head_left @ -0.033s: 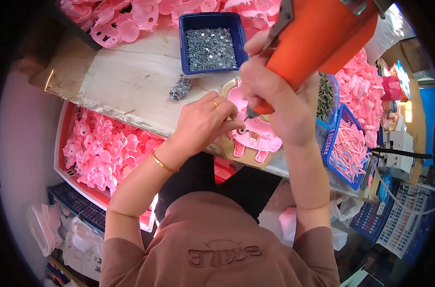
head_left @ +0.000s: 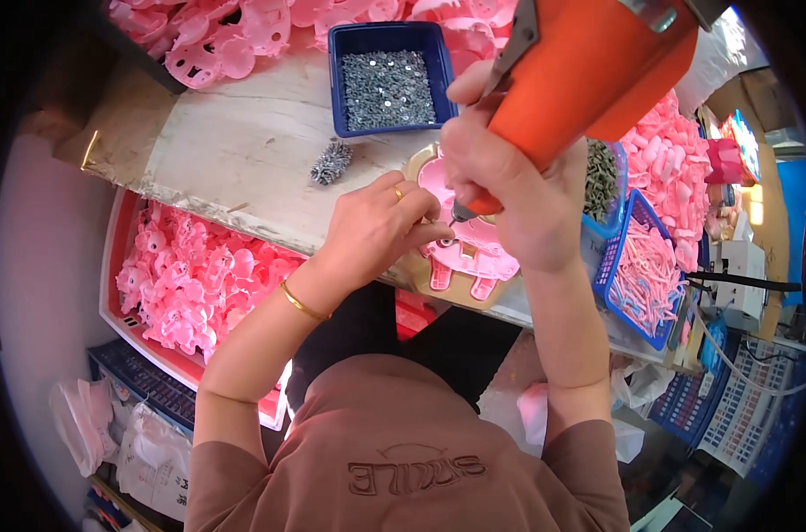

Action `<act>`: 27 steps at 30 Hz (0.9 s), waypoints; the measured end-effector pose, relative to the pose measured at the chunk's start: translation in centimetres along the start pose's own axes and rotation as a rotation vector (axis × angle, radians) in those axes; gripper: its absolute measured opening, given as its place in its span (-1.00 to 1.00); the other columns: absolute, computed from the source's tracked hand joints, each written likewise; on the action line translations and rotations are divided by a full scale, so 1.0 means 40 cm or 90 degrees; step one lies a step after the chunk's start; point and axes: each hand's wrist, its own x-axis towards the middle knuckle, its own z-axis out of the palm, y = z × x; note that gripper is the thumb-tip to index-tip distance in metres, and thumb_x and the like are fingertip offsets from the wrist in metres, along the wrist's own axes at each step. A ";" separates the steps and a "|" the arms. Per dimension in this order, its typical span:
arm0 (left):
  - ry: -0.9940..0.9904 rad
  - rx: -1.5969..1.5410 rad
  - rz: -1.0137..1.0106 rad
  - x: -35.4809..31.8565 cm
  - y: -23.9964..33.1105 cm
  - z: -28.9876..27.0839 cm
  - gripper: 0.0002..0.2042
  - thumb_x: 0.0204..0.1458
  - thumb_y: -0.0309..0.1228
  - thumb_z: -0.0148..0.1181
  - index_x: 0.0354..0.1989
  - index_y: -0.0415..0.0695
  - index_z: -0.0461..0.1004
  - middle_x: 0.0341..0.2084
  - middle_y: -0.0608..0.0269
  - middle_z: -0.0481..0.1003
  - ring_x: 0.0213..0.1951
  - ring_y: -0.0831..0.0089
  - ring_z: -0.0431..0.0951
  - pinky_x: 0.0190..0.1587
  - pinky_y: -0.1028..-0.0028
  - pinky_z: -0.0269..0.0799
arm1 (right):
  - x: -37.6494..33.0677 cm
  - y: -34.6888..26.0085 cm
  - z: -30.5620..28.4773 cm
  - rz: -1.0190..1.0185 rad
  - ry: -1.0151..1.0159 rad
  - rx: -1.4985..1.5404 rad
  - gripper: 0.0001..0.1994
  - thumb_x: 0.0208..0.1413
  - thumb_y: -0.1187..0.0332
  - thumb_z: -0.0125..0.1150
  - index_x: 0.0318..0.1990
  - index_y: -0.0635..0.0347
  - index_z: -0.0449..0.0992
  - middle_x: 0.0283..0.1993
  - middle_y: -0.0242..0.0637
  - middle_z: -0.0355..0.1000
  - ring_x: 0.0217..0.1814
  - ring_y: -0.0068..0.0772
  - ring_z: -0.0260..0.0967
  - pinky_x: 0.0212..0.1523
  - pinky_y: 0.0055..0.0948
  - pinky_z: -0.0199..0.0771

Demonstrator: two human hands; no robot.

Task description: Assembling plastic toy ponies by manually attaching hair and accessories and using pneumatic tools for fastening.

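My right hand [head_left: 518, 177] is wrapped round an orange power screwdriver [head_left: 589, 80], its tip slanting down to the left. Below the tip lies a pink plastic shell part [head_left: 474, 253], seated on a tan holder [head_left: 500, 291] at the near edge of the table. My left hand [head_left: 381, 222], with a ring and a gold bracelet, has its thumb and forefinger pinched together close to the driver tip. Whatever those fingers hold is too small to make out. My right hand and the driver cover part of the pink piece.
A navy tray [head_left: 389, 131] of small metal screws stands beyond my hands, with a clump of screws [head_left: 331, 162] beside it. On the right are a blue tub of dark screws [head_left: 602, 182] and a blue basket [head_left: 608, 266] of thin pink pieces. A red crate [head_left: 119, 293] holds pink parts.
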 end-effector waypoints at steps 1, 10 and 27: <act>-0.003 -0.005 0.002 -0.002 0.007 0.004 -0.78 -0.11 -0.21 0.42 -0.49 -0.02 0.51 -0.54 0.41 0.51 -0.42 0.40 0.53 -0.45 0.38 0.45 | -0.011 0.003 -0.008 0.002 0.005 -0.003 -0.73 0.14 0.52 0.17 -0.01 0.39 0.39 -0.51 -0.37 0.37 -0.62 -0.68 0.23 -0.60 -0.65 0.19; 0.069 0.006 0.046 -0.004 0.025 0.019 -0.78 -0.18 -0.23 0.46 -0.52 -0.02 0.52 -0.60 0.40 0.50 -0.42 0.41 0.53 -0.44 0.40 0.46 | -0.037 0.012 -0.013 0.005 0.038 0.181 -0.65 -0.01 0.54 0.42 -0.05 0.37 0.50 -0.14 -0.32 0.49 -0.22 -0.60 0.44 -0.19 -0.58 0.49; -0.055 -0.220 -0.055 -0.018 0.034 0.043 -0.76 -0.15 -0.27 0.48 -0.53 -0.13 0.56 -0.57 0.25 0.49 -0.49 0.28 0.51 -0.43 0.31 0.45 | -0.049 0.010 -0.025 0.001 0.017 0.051 -0.70 0.05 0.51 0.19 -0.06 0.43 0.38 -0.57 -0.40 0.34 -0.68 -0.68 0.22 -0.63 -0.64 0.19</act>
